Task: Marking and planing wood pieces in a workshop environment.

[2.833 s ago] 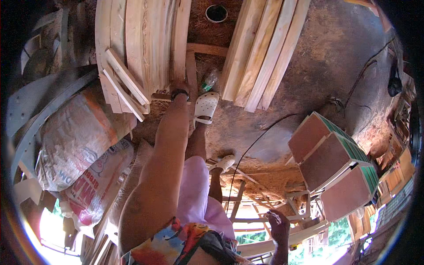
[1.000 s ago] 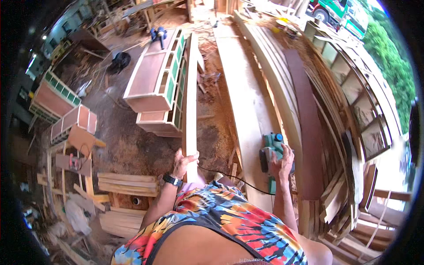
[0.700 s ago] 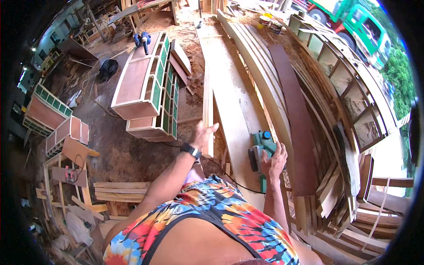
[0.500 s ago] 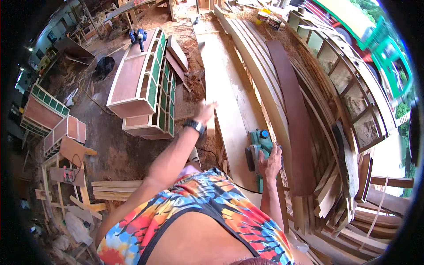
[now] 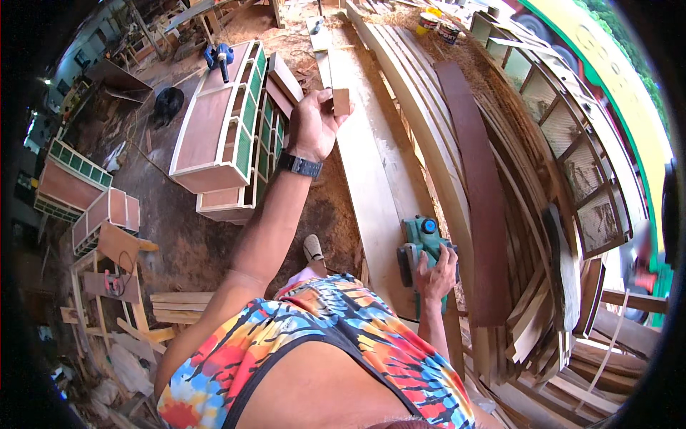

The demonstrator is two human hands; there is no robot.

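My left hand (image 5: 319, 123), a dark watch on its wrist, is closed on the near end of a narrow wooden plank (image 5: 341, 102). That end is raised, and the plank runs away toward the far end of the workbench. On the right, my right hand (image 5: 437, 274) is closed around the top of a green electric planer (image 5: 421, 236) with a blue knob. The planer rests on a wide pale board (image 5: 368, 171), near its close end. My palm and fingers hide part of the planer's body.
Long timbers (image 5: 421, 121) lie along the right, beside a dark reddish-brown board (image 5: 471, 186). Drawer-like wooden frames with green panels (image 5: 214, 136) stand at left, a blue power tool (image 5: 220, 58) on top. Shavings cover the floor, and a mesh-panelled frame (image 5: 572, 143) stands far right.
My left hand has moved away from me and lifted the near end of the narrow plank. My right hand stays on the planer, which has barely moved.
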